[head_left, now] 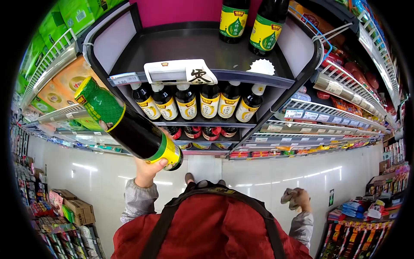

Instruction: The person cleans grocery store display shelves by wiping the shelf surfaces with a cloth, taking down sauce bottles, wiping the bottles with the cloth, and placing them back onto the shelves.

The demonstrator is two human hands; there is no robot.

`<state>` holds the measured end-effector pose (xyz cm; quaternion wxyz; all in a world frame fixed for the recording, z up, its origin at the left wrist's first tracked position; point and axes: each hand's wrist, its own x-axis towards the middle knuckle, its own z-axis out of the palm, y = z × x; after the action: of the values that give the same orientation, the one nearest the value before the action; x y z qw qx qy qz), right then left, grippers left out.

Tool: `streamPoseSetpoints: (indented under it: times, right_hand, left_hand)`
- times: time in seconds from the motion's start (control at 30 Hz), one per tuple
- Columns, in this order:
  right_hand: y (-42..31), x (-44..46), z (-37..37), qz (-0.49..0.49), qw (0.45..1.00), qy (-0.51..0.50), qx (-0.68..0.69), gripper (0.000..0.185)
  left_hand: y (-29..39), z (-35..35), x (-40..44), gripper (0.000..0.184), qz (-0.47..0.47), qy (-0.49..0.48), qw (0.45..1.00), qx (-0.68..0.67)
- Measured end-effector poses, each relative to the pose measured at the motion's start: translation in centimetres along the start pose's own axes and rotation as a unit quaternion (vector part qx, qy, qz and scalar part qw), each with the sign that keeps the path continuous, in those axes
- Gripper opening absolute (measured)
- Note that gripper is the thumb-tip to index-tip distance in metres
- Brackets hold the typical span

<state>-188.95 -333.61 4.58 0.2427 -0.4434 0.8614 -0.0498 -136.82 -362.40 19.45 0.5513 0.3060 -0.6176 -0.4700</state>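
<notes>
A large dark bottle (138, 131) with a green top and a yellow-green label is tilted in front of the shelves at the left. My left hand (148, 169) grips it near its base. At the lower right, away from the shelves, my right hand (301, 199) is closed on a crumpled grey-brown cloth (290, 197). Two similar bottles (233, 21) (266, 32) stand upright at the right of the dark top shelf (181, 47). Below it stands a row of smaller dark bottles (209, 103) with yellow and white labels.
A price sign (179, 72) sticks out from the top shelf's front edge. Wire-fronted shelves with packages (340, 116) flank the unit at the right, orange and green packs (64, 86) at the left. Cardboard boxes (79, 211) stand on the left floor side.
</notes>
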Motion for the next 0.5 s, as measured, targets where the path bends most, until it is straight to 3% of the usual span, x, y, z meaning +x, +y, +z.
streamPoseSetpoints:
  times: [0.07, 0.1, 0.2, 0.27, 0.3, 0.37, 0.4, 0.43, 0.5]
  right_hand:
    - [2.9, 3.2, -0.1, -0.102, 0.967, -0.018, 0.231, 0.018]
    - [-5.8, 1.1, -6.4, -0.006, 0.975, -0.069, 0.210, 0.016]
    - [-16.3, 0.0, -15.8, -0.156, 0.959, -0.051, 0.231, 0.021]
    - [-20.6, -0.7, -20.8, -0.301, 0.938, 0.057, 0.164, 0.022]
    - [-23.1, -1.4, -23.2, -0.290, 0.925, 0.044, 0.241, 0.028]
    - [-29.3, -2.2, -27.2, -0.386, 0.890, 0.188, 0.153, 0.037]
    - [-32.4, -2.7, -29.5, -0.356, 0.906, 0.164, 0.159, 0.040]
    - [-36.2, -2.7, -30.7, -0.471, 0.848, 0.235, 0.063, 0.036]
    - [-41.8, -1.9, -32.1, -0.504, 0.837, 0.209, 0.030, 0.029]
  left_hand:
    - [-0.2, 0.1, 0.5, 0.079, 0.010, -0.003, 1.000, -0.007]
    - [-0.4, 0.1, 0.5, 0.079, 0.022, -0.005, 1.000, -0.018]
    - [-0.6, -0.5, 0.6, 0.079, 0.025, -0.008, 0.999, -0.045]
    - [-0.3, -1.1, 0.6, 0.070, 0.034, -0.007, 0.998, -0.060]
    - [-0.1, -1.5, 0.5, 0.062, 0.043, -0.005, 0.996, -0.074]
    - [-0.1, -2.5, 0.3, 0.063, 0.047, -0.009, 0.996, -0.074]
    - [0.0, -3.1, 0.3, 0.065, 0.050, -0.011, 0.996, -0.072]
    - [0.1, -3.5, 0.2, 0.065, 0.052, -0.013, 0.996, -0.074]
    - [0.3, -4.3, 0.1, 0.069, 0.042, 0.003, 0.997, -0.071]
